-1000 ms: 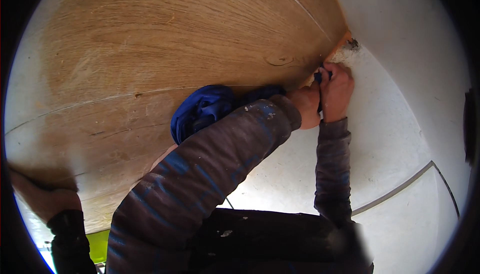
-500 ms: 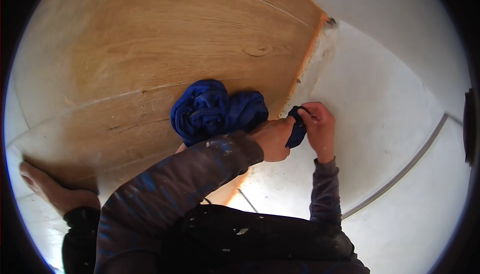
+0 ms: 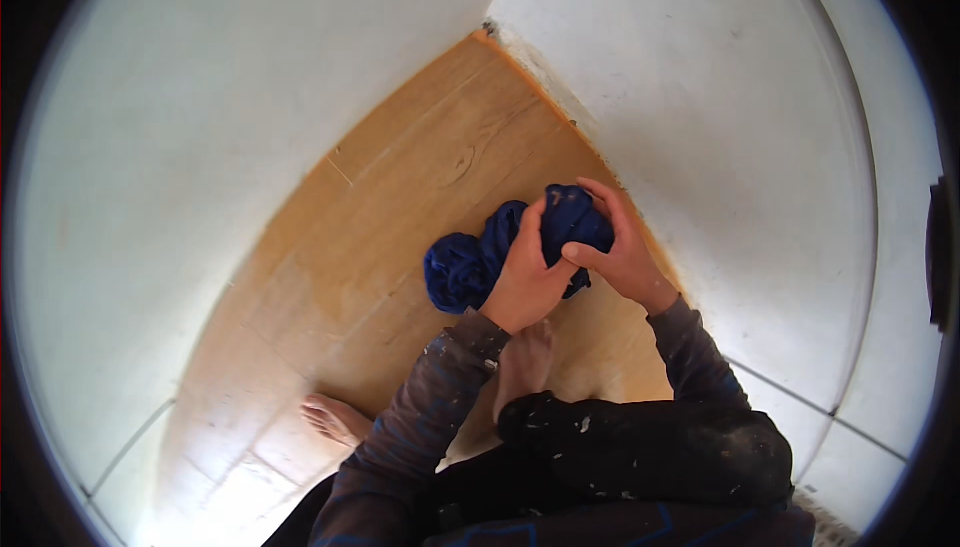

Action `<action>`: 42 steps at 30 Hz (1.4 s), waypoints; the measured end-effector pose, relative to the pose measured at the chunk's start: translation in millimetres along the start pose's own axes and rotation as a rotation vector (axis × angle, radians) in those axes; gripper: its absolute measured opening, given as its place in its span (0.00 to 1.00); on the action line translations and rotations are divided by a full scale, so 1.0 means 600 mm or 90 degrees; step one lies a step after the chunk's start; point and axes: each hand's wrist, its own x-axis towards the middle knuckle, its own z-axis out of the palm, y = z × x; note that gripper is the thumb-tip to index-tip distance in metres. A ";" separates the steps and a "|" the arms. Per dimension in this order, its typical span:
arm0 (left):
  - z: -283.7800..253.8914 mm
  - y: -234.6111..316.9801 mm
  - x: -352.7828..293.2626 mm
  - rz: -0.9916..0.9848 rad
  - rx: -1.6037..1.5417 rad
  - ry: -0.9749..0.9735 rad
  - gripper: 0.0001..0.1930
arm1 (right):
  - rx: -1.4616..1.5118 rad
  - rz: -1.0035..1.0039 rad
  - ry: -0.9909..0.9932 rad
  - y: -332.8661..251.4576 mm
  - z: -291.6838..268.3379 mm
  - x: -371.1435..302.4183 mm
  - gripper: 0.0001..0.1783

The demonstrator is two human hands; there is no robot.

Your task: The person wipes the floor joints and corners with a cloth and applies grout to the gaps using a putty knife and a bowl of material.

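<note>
A rolled-up bundle of dark blue cloth [image 3: 575,224] is between my two hands. Cupped around its left side is my left hand [image 3: 530,282], fingers pointing away from me. My right hand [image 3: 625,255] grips the other side, the fingers curved over the far edge and the thumb across the near face. Just left of the held bundle, on the wooden floor, lies a round coiled blue cloth bundle [image 3: 456,273]. A second blue bundle [image 3: 503,234] lies against it, partly hidden behind my left hand.
The wood-look floor [image 3: 350,237] narrows to a corner ahead, between a white wall [image 3: 230,97] on the left and another white wall [image 3: 720,147] on the right. Orange edging runs along the right wall's base. My bare feet [image 3: 525,357] are below my hands.
My hands have gone from pinching a small piece of dark blue cloth to cupping a rounded bundle. The view has turned, so both walls and the corner show.
</note>
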 end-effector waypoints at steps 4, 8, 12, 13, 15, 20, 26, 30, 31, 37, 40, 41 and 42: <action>-0.034 0.016 0.008 -0.042 0.174 0.063 0.37 | 0.031 0.009 0.093 0.024 0.029 0.024 0.38; -0.095 0.045 0.026 -0.066 0.400 0.103 0.33 | -0.145 -0.196 0.189 0.031 0.077 0.109 0.30; -0.148 0.089 0.015 -0.075 0.481 0.176 0.29 | -0.214 -0.268 0.305 0.024 0.130 0.242 0.25; -0.157 0.098 0.009 -0.062 0.457 0.195 0.28 | -0.264 -0.304 0.350 0.021 0.144 0.278 0.24; -0.170 0.112 -0.003 -0.120 0.461 0.187 0.27 | -0.388 -0.325 0.309 0.022 0.165 0.335 0.24; -0.195 0.121 0.004 -0.182 0.480 0.165 0.24 | -0.660 -0.417 0.305 0.062 0.185 0.373 0.25; -0.201 0.139 0.022 -0.135 0.493 0.109 0.23 | -0.743 -0.180 0.358 0.110 0.138 0.287 0.28; -0.196 0.170 0.026 -0.107 0.569 -0.036 0.22 | -0.777 -0.098 0.395 0.155 0.088 0.166 0.28; -0.197 0.180 0.025 -0.106 0.599 -0.092 0.22 | -0.794 -0.080 0.412 0.169 0.078 0.132 0.27; -0.225 0.268 0.018 -0.012 0.791 -0.294 0.20 | -0.804 0.133 0.466 0.258 0.008 -0.074 0.23; -0.242 0.321 0.011 -0.018 0.882 -0.395 0.20 | -0.850 0.372 0.385 0.263 -0.045 -0.162 0.14; -0.247 0.336 0.005 -0.018 0.894 -0.384 0.20 | -0.660 0.385 0.432 0.251 -0.062 -0.197 0.15; -0.251 0.344 0.000 -0.033 0.909 -0.414 0.21 | -0.619 0.412 0.429 0.233 -0.084 -0.225 0.15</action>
